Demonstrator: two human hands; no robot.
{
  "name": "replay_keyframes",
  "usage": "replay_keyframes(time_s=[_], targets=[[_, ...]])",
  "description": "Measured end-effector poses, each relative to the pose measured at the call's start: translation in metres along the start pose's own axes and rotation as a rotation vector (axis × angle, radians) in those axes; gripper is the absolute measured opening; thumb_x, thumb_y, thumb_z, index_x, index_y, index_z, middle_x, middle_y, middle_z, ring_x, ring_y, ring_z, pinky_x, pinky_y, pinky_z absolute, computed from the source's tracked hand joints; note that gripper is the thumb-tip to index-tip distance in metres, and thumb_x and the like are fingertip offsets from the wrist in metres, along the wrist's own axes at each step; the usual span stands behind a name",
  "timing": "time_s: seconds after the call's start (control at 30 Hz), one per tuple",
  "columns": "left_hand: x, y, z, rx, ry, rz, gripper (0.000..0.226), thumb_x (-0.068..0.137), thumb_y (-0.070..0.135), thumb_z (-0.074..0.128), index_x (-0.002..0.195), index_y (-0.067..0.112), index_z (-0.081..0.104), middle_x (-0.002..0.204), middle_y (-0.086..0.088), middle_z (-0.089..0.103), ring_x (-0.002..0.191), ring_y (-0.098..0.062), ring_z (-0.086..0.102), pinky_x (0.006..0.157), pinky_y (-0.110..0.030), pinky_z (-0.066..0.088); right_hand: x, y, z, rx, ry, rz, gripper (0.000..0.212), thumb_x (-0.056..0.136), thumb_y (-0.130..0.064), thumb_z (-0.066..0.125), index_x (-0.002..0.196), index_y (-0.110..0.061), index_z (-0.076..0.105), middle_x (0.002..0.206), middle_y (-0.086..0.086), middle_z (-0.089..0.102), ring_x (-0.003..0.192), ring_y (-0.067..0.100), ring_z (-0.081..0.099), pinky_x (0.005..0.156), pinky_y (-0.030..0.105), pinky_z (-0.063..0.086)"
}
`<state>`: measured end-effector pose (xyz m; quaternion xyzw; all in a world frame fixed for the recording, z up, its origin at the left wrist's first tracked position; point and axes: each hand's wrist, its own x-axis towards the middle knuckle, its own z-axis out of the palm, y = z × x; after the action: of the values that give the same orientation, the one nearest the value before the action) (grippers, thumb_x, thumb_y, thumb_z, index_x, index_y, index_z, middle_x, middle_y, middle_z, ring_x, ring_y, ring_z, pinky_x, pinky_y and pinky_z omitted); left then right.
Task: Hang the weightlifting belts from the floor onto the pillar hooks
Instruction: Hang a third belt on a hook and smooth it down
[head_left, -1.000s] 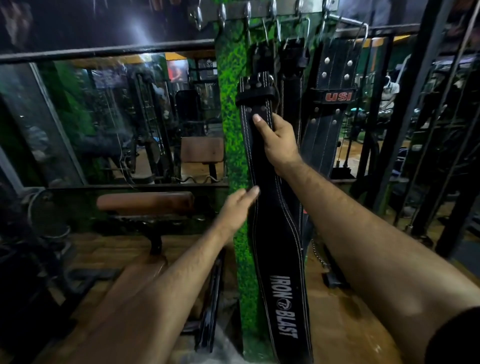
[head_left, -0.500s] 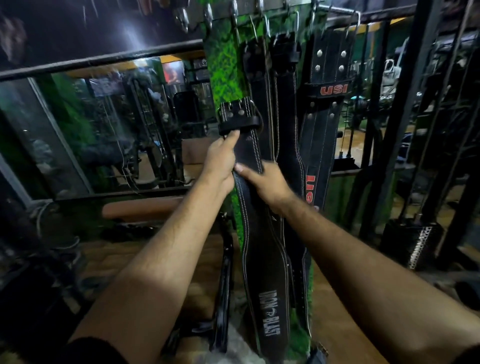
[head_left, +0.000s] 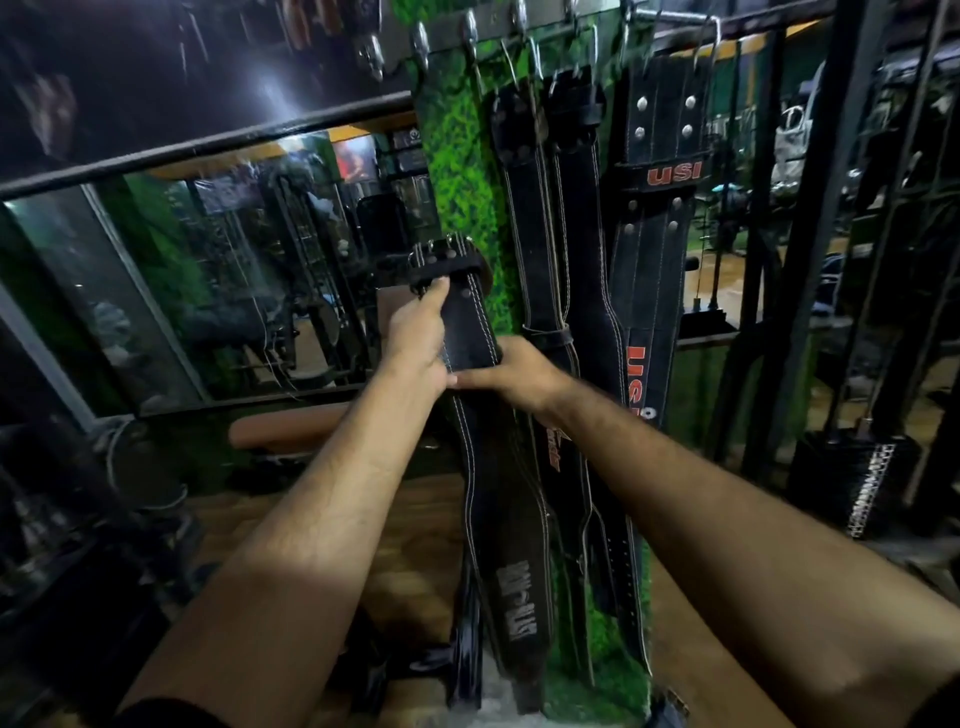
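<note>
In front of the green pillar (head_left: 457, 156), both hands hold one black belt (head_left: 470, 332) upright, its buckle end (head_left: 441, 260) on top and well below the row of hooks (head_left: 470, 31). The left hand (head_left: 415, 332) has its grip wrapped round the strap just under the buckle; the right hand (head_left: 511, 369) pinches the strap a little lower, touching the left. The long tail hangs down toward the floor (head_left: 426, 519). Three belts already hang beside it, among them one marked USI (head_left: 660, 171). To hang this one well, I would raise the buckle end to a free hook at the left of the row, keep the strap from twisting, and let go only once the buckle sits fully on the hook.
</note>
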<state>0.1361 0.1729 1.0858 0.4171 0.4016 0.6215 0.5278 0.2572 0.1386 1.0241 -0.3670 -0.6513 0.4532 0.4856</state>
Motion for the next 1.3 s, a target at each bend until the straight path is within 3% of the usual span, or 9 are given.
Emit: replay_keyframes(time_s=[0.13, 0.3, 0.47, 0.63, 0.73, 0.9, 1.03, 1.13, 1.3], targets=[[0.0, 0.015, 0.001, -0.009, -0.074, 0.027, 0.02, 0.1, 0.028, 0.058, 0.101, 0.01, 0.067, 0.074, -0.003, 0.07, 0.058, -0.016, 0.067, 0.061, -0.031, 0.058, -0.002, 0.009, 0.002, -0.085, 0.04, -0.075, 0.031, 0.083, -0.012, 0.082, 0.113, -0.005, 0.074, 0.11, 0.011, 0.077, 0.099, 0.019, 0.074, 0.092, 0.033, 0.059], [0.003, 0.041, 0.012, -0.113, -0.011, 0.053, 0.022, 0.096, 0.027, 0.065, 0.107, 0.009, 0.07, 0.094, -0.011, 0.073, 0.071, -0.022, 0.07, 0.072, -0.034, 0.057, -0.026, 0.048, -0.002, -0.16, 0.056, -0.003, 0.014, 0.084, -0.008, 0.081, 0.089, -0.017, 0.072, 0.07, -0.018, 0.073, 0.065, -0.01, 0.065, 0.065, 0.009, 0.049], [0.009, 0.034, 0.017, -0.11, 0.065, 0.029, 0.038, 0.071, 0.035, 0.077, 0.1, 0.011, 0.075, 0.105, -0.011, 0.076, 0.099, -0.031, 0.072, 0.094, -0.046, 0.056, -0.026, 0.046, -0.018, -0.435, 0.028, 0.123, 0.031, 0.077, -0.033, 0.088, 0.073, -0.013, 0.064, 0.066, -0.006, 0.066, 0.057, 0.006, 0.06, 0.046, 0.02, 0.048], [-0.001, 0.035, 0.021, -0.131, 0.014, 0.016, 0.016, 0.091, 0.026, 0.068, 0.097, 0.011, 0.071, 0.086, -0.007, 0.073, 0.074, -0.023, 0.069, 0.067, -0.03, 0.054, -0.036, 0.035, -0.035, -0.686, -0.188, 0.359, 0.045, 0.078, -0.034, 0.086, 0.111, -0.013, 0.064, 0.099, -0.004, 0.065, 0.095, 0.019, 0.065, 0.084, 0.036, 0.058], [0.005, 0.042, 0.02, -0.088, -0.023, 0.027, 0.023, 0.091, 0.03, 0.067, 0.105, 0.012, 0.069, 0.088, -0.007, 0.073, 0.074, -0.023, 0.069, 0.066, -0.029, 0.054, -0.034, 0.015, -0.042, -0.406, -0.083, 0.236, 0.032, 0.085, -0.039, 0.08, 0.103, -0.016, 0.068, 0.085, -0.004, 0.064, 0.078, 0.015, 0.063, 0.066, 0.035, 0.051], [-0.005, 0.05, 0.029, -0.019, -0.124, 0.05, 0.024, 0.099, 0.027, 0.055, 0.087, 0.01, 0.068, 0.067, -0.001, 0.073, 0.058, -0.017, 0.069, 0.057, -0.024, 0.053, -0.007, -0.053, -0.047, 0.035, 0.229, 0.01, 0.038, 0.095, -0.047, 0.065, 0.11, -0.013, 0.067, 0.1, 0.0, 0.064, 0.07, 0.009, 0.061, 0.07, 0.038, 0.055], [-0.021, 0.052, 0.036, 0.084, -0.25, 0.053, 0.037, 0.101, 0.028, 0.049, 0.114, 0.002, 0.072, 0.107, -0.017, 0.076, 0.103, -0.038, 0.072, 0.095, -0.05, 0.057, 0.002, -0.103, -0.05, 0.143, 0.292, -0.029, 0.041, 0.093, -0.056, 0.064, 0.1, -0.015, 0.07, 0.086, -0.005, 0.068, 0.062, 0.007, 0.059, 0.059, 0.023, 0.051], [-0.036, 0.046, 0.039, 0.221, -0.284, 0.109, 0.031, 0.104, 0.022, 0.048, 0.123, 0.007, 0.068, 0.111, -0.014, 0.075, 0.099, -0.026, 0.073, 0.091, -0.039, 0.059, 0.003, -0.119, -0.052, 0.06, 0.28, -0.047, 0.033, 0.092, -0.046, 0.07, 0.096, -0.013, 0.07, 0.08, 0.0, 0.069, 0.059, 0.009, 0.063, 0.056, 0.023, 0.051], [-0.043, 0.039, 0.03, 0.395, -0.364, 0.173, 0.02, 0.102, 0.018, 0.054, 0.108, 0.016, 0.072, 0.107, -0.01, 0.076, 0.098, -0.022, 0.073, 0.091, -0.036, 0.056, 0.002, -0.113, -0.061, 0.045, 0.275, -0.127, 0.018, 0.097, -0.024, 0.068, 0.096, -0.006, 0.065, 0.078, 0.008, 0.065, 0.053, 0.01, 0.061, 0.049, 0.022, 0.05]])
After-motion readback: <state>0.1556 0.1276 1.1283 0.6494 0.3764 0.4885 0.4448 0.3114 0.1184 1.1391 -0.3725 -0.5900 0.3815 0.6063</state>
